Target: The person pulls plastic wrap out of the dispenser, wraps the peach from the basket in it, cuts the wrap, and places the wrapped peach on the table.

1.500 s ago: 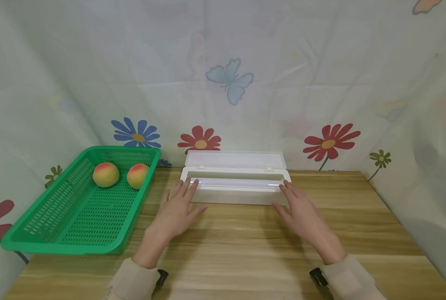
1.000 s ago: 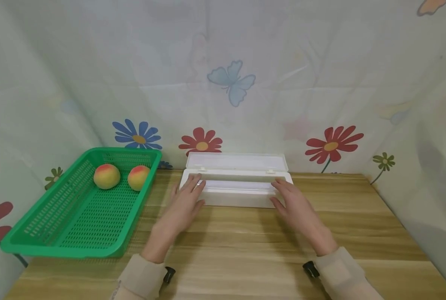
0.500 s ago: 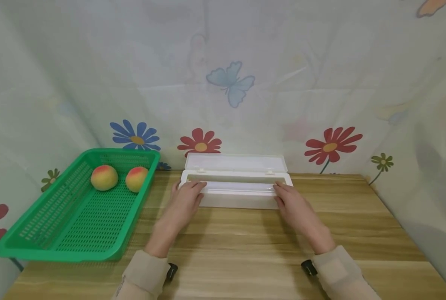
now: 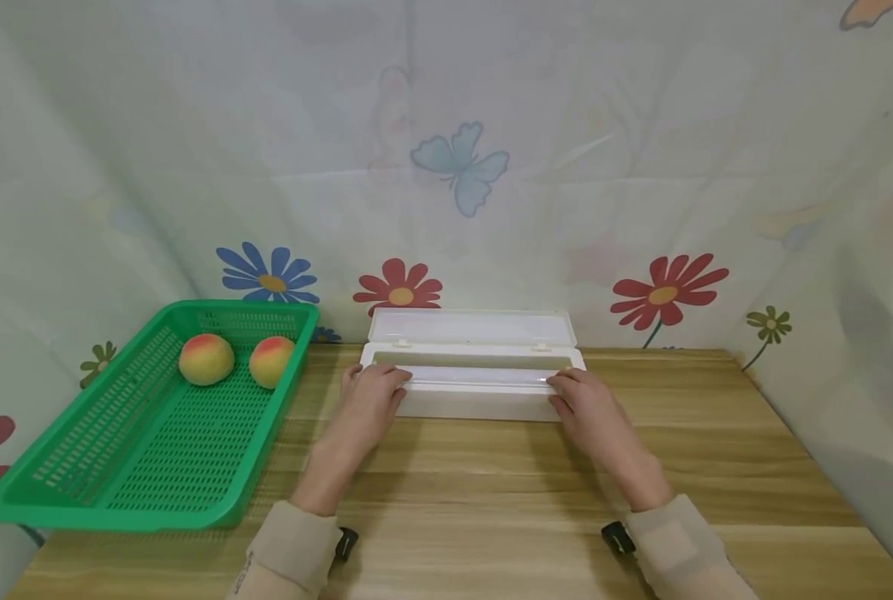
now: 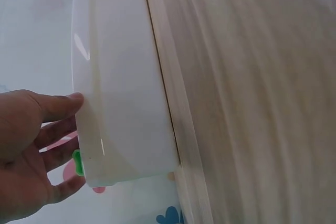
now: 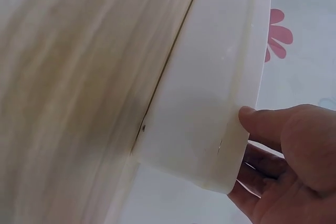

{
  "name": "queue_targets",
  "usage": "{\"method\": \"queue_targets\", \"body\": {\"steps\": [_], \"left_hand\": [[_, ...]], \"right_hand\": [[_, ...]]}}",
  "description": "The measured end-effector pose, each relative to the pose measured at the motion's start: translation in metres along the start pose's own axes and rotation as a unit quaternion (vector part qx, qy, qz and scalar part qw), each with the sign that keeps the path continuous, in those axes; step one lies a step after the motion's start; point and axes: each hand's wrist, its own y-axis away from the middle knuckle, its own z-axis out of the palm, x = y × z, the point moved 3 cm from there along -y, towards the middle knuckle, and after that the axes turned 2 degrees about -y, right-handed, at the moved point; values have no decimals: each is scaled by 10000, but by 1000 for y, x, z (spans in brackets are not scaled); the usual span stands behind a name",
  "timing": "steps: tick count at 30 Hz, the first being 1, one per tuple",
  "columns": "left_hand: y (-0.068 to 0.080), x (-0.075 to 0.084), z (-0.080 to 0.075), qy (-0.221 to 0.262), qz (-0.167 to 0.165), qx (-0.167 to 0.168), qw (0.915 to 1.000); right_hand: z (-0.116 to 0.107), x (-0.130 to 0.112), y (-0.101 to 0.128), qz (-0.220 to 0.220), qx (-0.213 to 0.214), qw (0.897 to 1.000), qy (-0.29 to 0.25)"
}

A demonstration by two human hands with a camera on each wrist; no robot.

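Observation:
A long white cling film dispenser stands at the table's back, its hinged lid tipped up and back. Inside lies a shiny pale roll of film. At its left end my left hand grips the front edge, thumb in front and fingers curled over the top. My right hand holds the right end the same way. In the left wrist view the thumb meets the upper rim. The right thumb touches the rim in its view. The fingertips inside the dispenser are partly hidden.
On the left is a green plastic basket with two peaches, one peach near its back left and another peach by the right wall. A flowered curtain hangs right behind the wooden table.
Both hands have come from spread fingers over the dispenser's ends to curled fingers on its front edge. The lid, basket and peaches stay in place; the view shifts slightly.

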Motion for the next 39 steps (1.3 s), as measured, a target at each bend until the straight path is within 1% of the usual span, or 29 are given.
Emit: {"method": "queue_targets", "body": {"steps": [5, 13, 17, 19, 24, 26, 33, 39], "left_hand": [[-2, 0, -1, 101, -97, -119, 9998], [-6, -2, -3, 86, -139, 47, 9999], [-6, -3, -4, 206, -217, 33, 9995], [-7, -3, -5, 253, -193, 27, 9995], [-9, -4, -5, 270, -12, 62, 9996], [-10, -5, -5, 339, -16, 60, 9994], [-11, -8, -3, 741, -255, 41, 9969], [-12, -11, -3, 874, -389, 88, 9954]], "right_hand": [[-2, 2, -1, 158, 45, 9998, -147], [-3, 2, -4, 494, -37, 9983, -293], [-4, 2, -4, 577, -27, 9976, -390], [-5, 3, -4, 595, 3, 9973, -428], [-6, 4, -4, 541, 61, 9974, -472], [-6, 4, -4, 511, 92, 9974, -495], [-9, 3, -5, 541, 311, 9967, -513], [-8, 2, -6, 552, 448, 9966, -414]]}}
